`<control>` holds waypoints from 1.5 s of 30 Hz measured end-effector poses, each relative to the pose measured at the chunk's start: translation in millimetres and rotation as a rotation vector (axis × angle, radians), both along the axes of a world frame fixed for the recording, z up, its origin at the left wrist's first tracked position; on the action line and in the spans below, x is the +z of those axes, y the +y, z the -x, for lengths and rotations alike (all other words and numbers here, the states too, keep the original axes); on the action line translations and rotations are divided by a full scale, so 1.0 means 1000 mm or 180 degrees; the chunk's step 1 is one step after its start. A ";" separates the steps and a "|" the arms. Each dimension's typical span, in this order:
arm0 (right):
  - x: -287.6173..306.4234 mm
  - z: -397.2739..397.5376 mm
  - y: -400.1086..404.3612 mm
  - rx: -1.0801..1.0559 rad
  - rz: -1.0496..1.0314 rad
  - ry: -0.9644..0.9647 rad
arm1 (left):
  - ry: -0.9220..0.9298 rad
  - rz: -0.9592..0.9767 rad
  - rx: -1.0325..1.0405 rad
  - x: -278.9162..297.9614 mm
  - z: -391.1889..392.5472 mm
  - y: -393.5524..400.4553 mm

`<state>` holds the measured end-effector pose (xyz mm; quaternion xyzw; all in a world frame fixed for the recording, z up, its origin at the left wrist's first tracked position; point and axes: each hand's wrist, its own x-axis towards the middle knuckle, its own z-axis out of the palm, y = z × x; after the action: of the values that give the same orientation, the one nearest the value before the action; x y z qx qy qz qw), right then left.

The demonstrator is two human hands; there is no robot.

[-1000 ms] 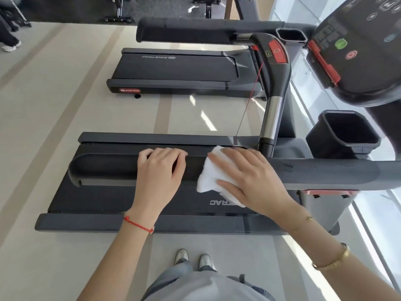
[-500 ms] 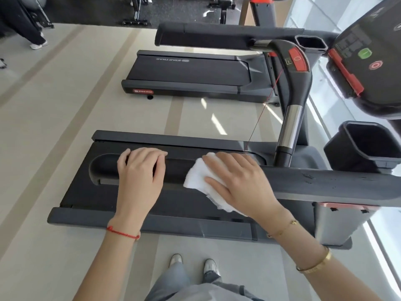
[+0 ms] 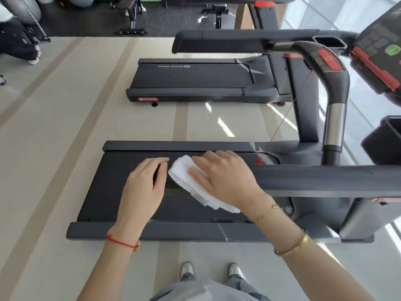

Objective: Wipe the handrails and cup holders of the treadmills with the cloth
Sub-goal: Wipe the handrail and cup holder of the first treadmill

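Seen from the head camera, a person stands at the side of a dark grey treadmill and leans over its near padded black handrail (image 3: 325,178), which runs from the console on the right toward the free end on the left. The right hand (image 3: 225,178) lies flat, fingers straight and spread, pressing a folded white cloth (image 3: 184,173) down onto the rail close to its end; the flat palm seems chosen to spread pressure along the top of the bar. A small sewn label shows on the cloth's hanging edge, its print too fine to read. The left hand (image 3: 144,185) rests just beside the cloth, fingers relaxed and draped over the rail's tip, holding nothing, probably to steady the body. A black square cup holder (image 3: 382,140) sits at the right edge, well apart from the cloth and, by the look of it, yet to be wiped.

Beyond, a second dark treadmill (image 3: 195,79) carries "STAR TRAC" in grey on its belt, upside down from here, and again in white on a red badge (image 3: 148,99) at its rear corner. The console's red stop button (image 3: 328,59) bears a ring symbol.
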<state>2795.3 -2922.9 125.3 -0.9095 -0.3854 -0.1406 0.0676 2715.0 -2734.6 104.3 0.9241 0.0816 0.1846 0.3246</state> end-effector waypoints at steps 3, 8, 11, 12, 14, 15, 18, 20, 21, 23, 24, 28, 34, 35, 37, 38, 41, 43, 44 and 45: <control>-0.004 0.008 -0.022 -0.0044 -0.0186 -0.0114 | 0.0029 0.0088 -0.0226 -0.002 0.003 0.013; 0.007 0.006 -0.023 -0.1173 -0.0122 0.0024 | 0.0014 0.0285 -0.0396 -0.005 0.005 0.018; 0.006 0.012 0.016 -0.0882 0.0117 0.0011 | -0.0045 0.0381 -0.0496 -0.006 0.005 0.020; 0.002 0.018 0.027 -0.0767 0.0055 -0.0047 | -0.0071 0.0406 -0.0531 -0.007 0.004 0.020; -0.006 0.024 0.028 -0.0556 -0.0166 -0.0215 | -0.0089 0.0451 -0.0559 -0.009 0.004 0.021; -0.008 0.026 0.021 -0.0443 -0.0196 -0.0291 | -0.0074 0.0469 -0.0553 -0.010 0.005 0.021; -0.008 0.023 -0.008 -0.0539 -0.0276 -0.0345 | -0.0024 0.0466 -0.0553 -0.010 0.006 0.024; -0.001 0.013 -0.015 -0.1065 -0.0408 -0.0176 | -0.0004 0.0494 -0.0561 -0.011 0.006 0.025; 0.002 0.009 -0.011 -0.1259 -0.0387 -0.0070 | -0.0004 0.0496 -0.0561 -0.011 0.006 0.025; 0.007 0.005 0.005 -0.1271 -0.0150 0.0070 | -0.0023 0.0504 -0.0556 -0.011 0.006 0.024; 0.007 0.007 0.015 -0.1153 -0.0034 0.0048 | -0.0036 0.0526 -0.0557 -0.011 0.007 0.024; -0.004 0.023 0.034 -0.0615 -0.0126 -0.0083 | -0.0099 0.0567 -0.0585 -0.013 0.006 0.023; -0.005 0.017 -0.012 -0.1116 -0.0411 -0.0323 | -0.0077 0.0562 -0.0569 -0.012 0.007 0.024; -0.002 0.012 -0.010 -0.1314 -0.0434 -0.0247 | -0.0079 0.0563 -0.0565 -0.012 0.007 0.024; 0.004 0.008 0.005 -0.1333 -0.0275 -0.0060 | -0.0085 0.0564 -0.0560 -0.013 0.006 0.024; 0.004 0.010 0.014 -0.1211 -0.0213 -0.0046 | -0.0087 0.0566 -0.0563 -0.013 0.006 0.024; -0.004 0.023 0.027 -0.0850 -0.0291 -0.0198 | -0.0089 0.0606 -0.0601 -0.015 0.006 0.024; -0.011 0.031 0.020 -0.0627 -0.0380 -0.0278 | -0.0074 0.0624 -0.0599 -0.015 0.006 0.025; -0.013 0.034 0.012 -0.0561 -0.0407 -0.0332 | -0.0069 0.0611 -0.0588 -0.014 0.006 0.025; -0.014 0.036 0.003 -0.0586 -0.0419 -0.0380 | -0.0068 0.0596 -0.0576 -0.014 0.006 0.026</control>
<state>2759.2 -2920.1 111.1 -0.9246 -0.2936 -0.2251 0.0909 2709.3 -2709.0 90.3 0.8913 0.0113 0.1559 0.4256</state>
